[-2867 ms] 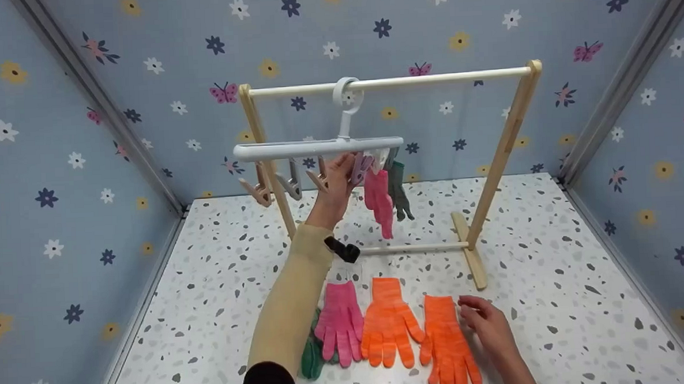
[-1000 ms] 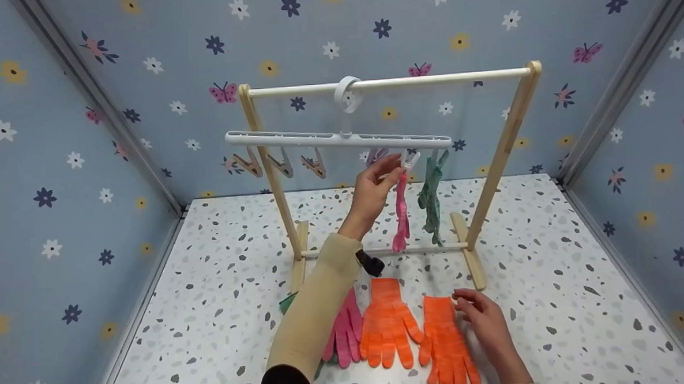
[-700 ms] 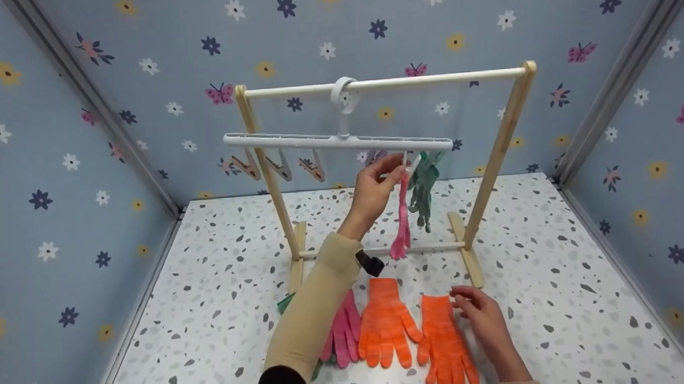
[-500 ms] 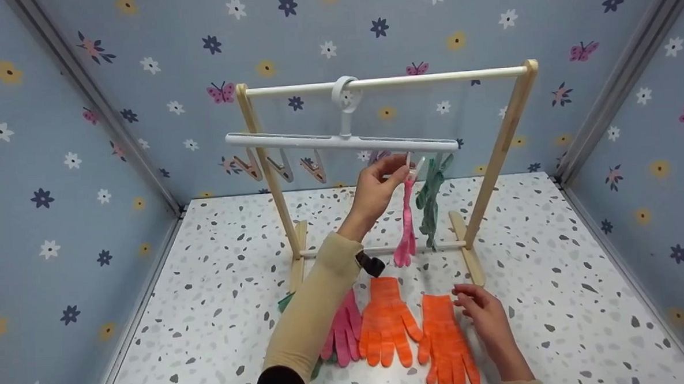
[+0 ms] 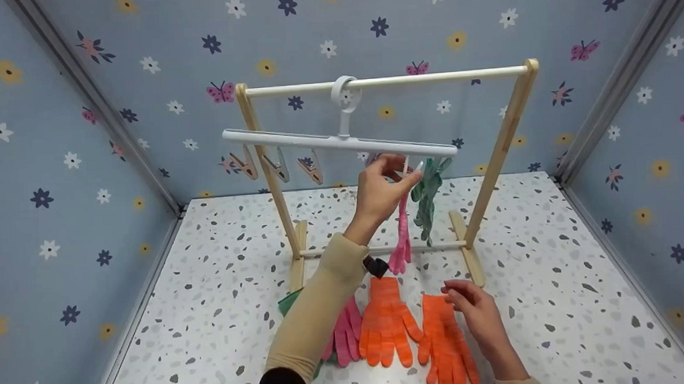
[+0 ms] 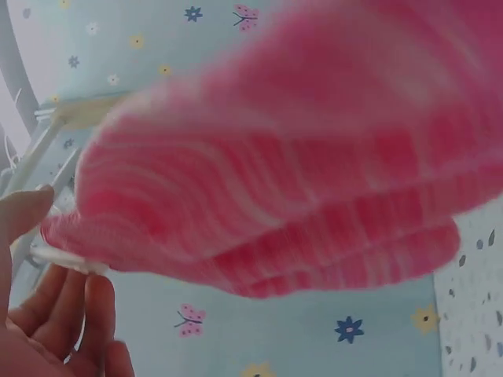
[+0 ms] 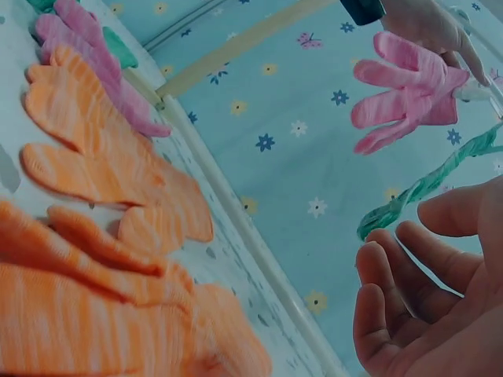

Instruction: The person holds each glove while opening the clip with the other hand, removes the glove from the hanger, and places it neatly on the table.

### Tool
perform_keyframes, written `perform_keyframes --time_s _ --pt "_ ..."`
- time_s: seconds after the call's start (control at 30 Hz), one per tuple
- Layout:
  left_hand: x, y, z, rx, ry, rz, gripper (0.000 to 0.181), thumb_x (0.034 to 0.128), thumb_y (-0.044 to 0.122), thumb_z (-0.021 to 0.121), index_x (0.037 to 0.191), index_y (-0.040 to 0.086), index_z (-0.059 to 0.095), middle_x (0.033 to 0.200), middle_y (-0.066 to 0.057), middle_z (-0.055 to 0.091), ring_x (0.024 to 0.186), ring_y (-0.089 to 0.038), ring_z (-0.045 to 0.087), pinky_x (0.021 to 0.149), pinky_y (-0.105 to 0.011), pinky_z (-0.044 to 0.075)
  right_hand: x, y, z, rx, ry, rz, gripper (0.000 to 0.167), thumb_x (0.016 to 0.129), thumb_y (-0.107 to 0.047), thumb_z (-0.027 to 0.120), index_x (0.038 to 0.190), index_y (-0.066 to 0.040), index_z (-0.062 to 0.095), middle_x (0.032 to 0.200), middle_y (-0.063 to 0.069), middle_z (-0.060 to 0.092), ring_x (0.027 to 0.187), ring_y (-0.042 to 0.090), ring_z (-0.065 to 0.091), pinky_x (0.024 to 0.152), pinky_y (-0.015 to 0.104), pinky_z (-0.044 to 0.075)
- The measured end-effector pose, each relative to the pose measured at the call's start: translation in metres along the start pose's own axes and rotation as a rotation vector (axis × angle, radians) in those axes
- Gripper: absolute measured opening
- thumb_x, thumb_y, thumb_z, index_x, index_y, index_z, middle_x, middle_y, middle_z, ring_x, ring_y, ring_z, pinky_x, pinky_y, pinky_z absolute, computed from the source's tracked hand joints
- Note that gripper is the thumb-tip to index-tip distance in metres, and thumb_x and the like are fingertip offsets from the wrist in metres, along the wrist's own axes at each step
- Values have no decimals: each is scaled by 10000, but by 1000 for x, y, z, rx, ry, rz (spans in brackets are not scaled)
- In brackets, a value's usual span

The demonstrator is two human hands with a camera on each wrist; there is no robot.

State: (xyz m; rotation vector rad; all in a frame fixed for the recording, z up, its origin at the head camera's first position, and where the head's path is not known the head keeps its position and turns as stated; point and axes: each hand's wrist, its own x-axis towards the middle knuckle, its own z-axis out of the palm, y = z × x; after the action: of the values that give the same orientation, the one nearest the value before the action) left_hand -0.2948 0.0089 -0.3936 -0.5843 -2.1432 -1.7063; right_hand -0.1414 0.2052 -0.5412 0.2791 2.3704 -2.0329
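My left hand (image 5: 376,193) pinches a white clothespin (image 6: 67,259) near the right end of a white clip hanger (image 5: 293,140). A pink glove (image 5: 401,235) hangs fingers-down from that clothespin and fills much of the left wrist view. To its right a green glove (image 5: 428,202) hangs from the same hanger. My right hand (image 5: 479,316) hovers beside the cuff of an orange glove (image 5: 448,343), fingers loosely curled and holding nothing. A second orange glove (image 5: 387,323) lies next to it. Part of another pink glove (image 5: 346,333) shows past my left sleeve.
The hanger's ring hooks over the white rail (image 5: 441,77) of a wooden rack (image 5: 505,150). Several bare clothespins, one of them grey (image 5: 277,166), dangle at its left. A green glove (image 5: 289,302) on the speckled table (image 5: 209,313) is mostly hidden by my left arm.
My left hand has moved right, from the purple clothespin to the white one, its thumb shifting onto the clip. The hanger has swung round and its right end dips. My right hand has shifted slightly left.
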Motion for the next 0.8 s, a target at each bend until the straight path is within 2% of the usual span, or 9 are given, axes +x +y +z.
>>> perform_keyframes --time_s 0.17,0.27,0.37,0.43,0.5,0.57,0.67,0.8 --pt "2 10 3 220 81 8 374 808 375 836 1002 87 696 853 34 682 706 -67 613 665 -235 499 1 -5 4 29 -17 -55 247 1012 -101 579 1218 24 634 1127 172 676 1015 337 628 885 407 507" --pt "3 14 5 340 116 15 385 797 420 834 970 101 706 842 30 692 707 -70 615 667 -247 488 3 -10 6 41 -22 -80 242 1012 -93 578 1218 20 634 1136 182 672 1005 318 630 879 385 506" --pt "4 16 7 422 152 26 387 785 447 835 935 112 716 829 32 703 716 -85 621 676 -271 480 6 -18 8 59 -26 -112 245 1011 -78 573 1222 36 625 1145 200 664 985 283 628 868 352 502" --pt "5 16 8 442 164 25 375 786 445 835 924 118 716 827 32 708 720 -87 624 677 -274 478 9 -24 10 68 -25 -129 241 1012 -69 566 1217 45 623 1137 196 666 969 264 625 860 332 502" --pt "6 15 8 419 162 12 362 794 431 831 928 115 716 833 29 711 718 -84 624 671 -269 476 11 -30 13 76 -25 -153 241 1011 -73 570 1211 51 625 1128 192 667 957 252 626 842 302 502" --pt "6 14 8 351 142 -7 347 815 400 821 947 98 714 853 7 715 731 -87 626 678 -257 483 14 -34 15 82 -25 -163 233 1011 -67 567 1204 47 630 1121 189 669 948 245 628 837 293 503" --pt "6 11 7 204 85 -28 316 861 340 792 995 67 709 893 -10 708 792 -102 639 731 -254 499 17 -40 18 80 -23 -170 230 1014 -61 559 1208 38 633 1117 177 673 942 240 628 840 304 506" --pt "7 3 4 -31 -29 -70 277 944 268 707 1104 43 690 990 -2 709 948 -108 648 874 -272 489 20 -46 18 83 -20 -200 232 1010 -51 560 1206 43 639 1117 177 669 942 252 627 835 310 508"
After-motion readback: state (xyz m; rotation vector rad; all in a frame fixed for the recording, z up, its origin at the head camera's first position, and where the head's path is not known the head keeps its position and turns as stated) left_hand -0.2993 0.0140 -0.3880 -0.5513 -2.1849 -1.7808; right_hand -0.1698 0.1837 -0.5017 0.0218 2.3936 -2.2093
